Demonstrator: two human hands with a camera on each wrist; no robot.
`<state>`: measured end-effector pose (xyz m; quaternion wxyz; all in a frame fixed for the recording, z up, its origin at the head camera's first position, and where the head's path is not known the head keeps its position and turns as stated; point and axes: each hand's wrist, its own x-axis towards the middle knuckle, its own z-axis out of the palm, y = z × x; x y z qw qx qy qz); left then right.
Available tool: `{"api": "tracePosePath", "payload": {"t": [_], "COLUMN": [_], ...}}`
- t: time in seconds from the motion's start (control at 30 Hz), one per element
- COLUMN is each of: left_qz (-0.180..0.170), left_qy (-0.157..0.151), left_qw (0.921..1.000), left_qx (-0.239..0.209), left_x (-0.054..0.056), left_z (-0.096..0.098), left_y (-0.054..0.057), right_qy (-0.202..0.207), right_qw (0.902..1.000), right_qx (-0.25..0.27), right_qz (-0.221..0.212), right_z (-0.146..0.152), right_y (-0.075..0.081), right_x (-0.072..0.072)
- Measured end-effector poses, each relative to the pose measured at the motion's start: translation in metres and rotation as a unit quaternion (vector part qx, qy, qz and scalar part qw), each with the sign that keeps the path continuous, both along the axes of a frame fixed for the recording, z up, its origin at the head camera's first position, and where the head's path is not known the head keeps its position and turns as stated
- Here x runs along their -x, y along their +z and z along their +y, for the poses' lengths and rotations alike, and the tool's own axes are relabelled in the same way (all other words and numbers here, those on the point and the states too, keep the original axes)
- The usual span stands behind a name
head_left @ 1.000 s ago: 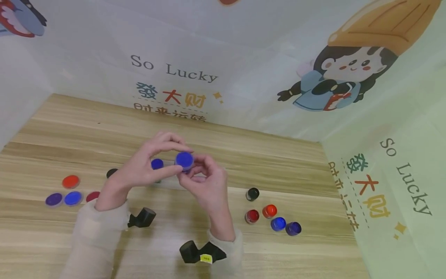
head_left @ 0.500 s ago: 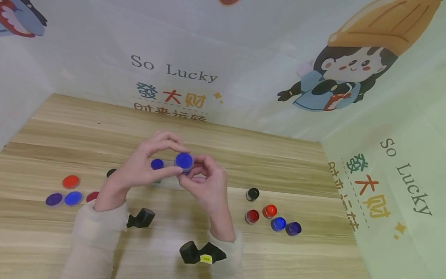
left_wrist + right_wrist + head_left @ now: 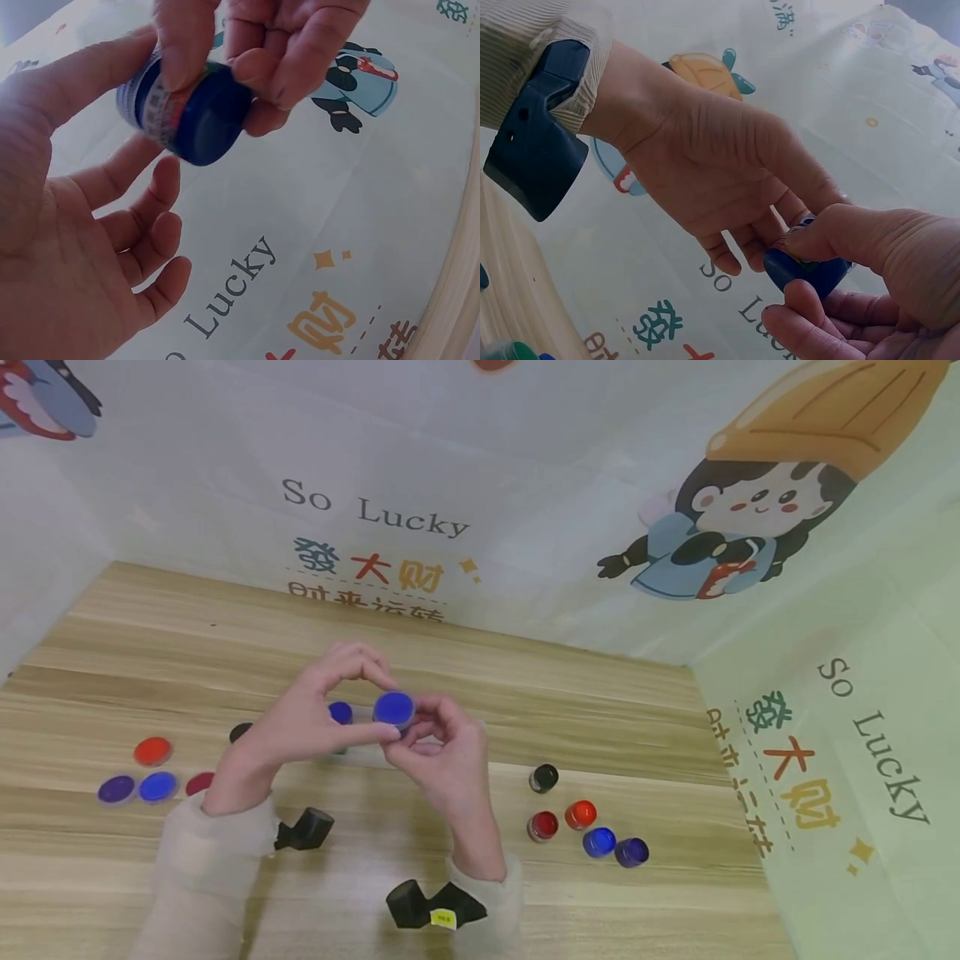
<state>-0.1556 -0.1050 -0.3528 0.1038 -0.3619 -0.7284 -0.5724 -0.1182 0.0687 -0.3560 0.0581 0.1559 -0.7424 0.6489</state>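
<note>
Between both hands, above the table, is a small paint jar [image 3: 214,116] with a blue body and a printed label; its blue-topped lid [image 3: 393,708] faces up in the head view. My left hand [image 3: 300,714] pinches the lid's rim between thumb and index finger, the other fingers off it. My right hand [image 3: 444,750] grips the jar's body from the right with thumb and curled fingers. In the right wrist view, the right hand [image 3: 885,262] partly covers the jar. Whether the lid is loose cannot be told.
Behind the left hand, another blue-topped jar [image 3: 341,713] stands by a translucent strip [image 3: 363,755]. Orange [image 3: 153,751], purple [image 3: 117,789], blue [image 3: 158,787], crimson [image 3: 198,782] and black [image 3: 240,732] lids lie left. Several uncovered paint jars [image 3: 581,814] stand right. Printed cloth walls [image 3: 525,510] enclose the table.
The left index finger and thumb have turned slightly around the lid, and the jar has tipped and shifted a little left and down. My right hand has barely moved.
</note>
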Motion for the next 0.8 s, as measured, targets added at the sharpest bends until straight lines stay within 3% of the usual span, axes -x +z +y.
{"api": "tracePosePath", "payload": {"t": [0.1, 0.3, 0.5, 0.7, 0.8], "left_qz": [0.009, 0.038, 0.023, 0.035, 0.027], "left_qy": [0.007, -0.043, 0.008, -0.02, -0.011], "left_qw": [0.9999, 0.9983, 0.9997, 0.9991, 0.9995], "left_qx": [0.005, -0.011, 0.01, 0.013, 0.01], "left_x": [0.0008, 0.0025, 0.0009, 0.0019, 0.0013], "left_z": [0.0009, -0.0026, 0.0004, -0.0015, -0.0012], "left_y": [-0.001, -0.0026, -0.0016, -0.0023, -0.0013], "right_qy": [0.001, 0.004, 0.004, 0.002, 0.002], "right_qw": [1.0, 0.9999, 1.0, 0.9999, 0.9999], "right_qx": [-0.002, -0.002, -0.002, -0.008, -0.007], "right_qz": [-0.002, 0.011, 0.002, 0.014, 0.01], "right_z": [-0.0001, 0.0003, 0.0004, 0.0, 0.0002], "right_y": [-0.0005, -0.0019, -0.0026, -0.0031, -0.0035], "right_x": [-0.0004, 0.0003, -0.0001, 0.0003, 0.0003]}}
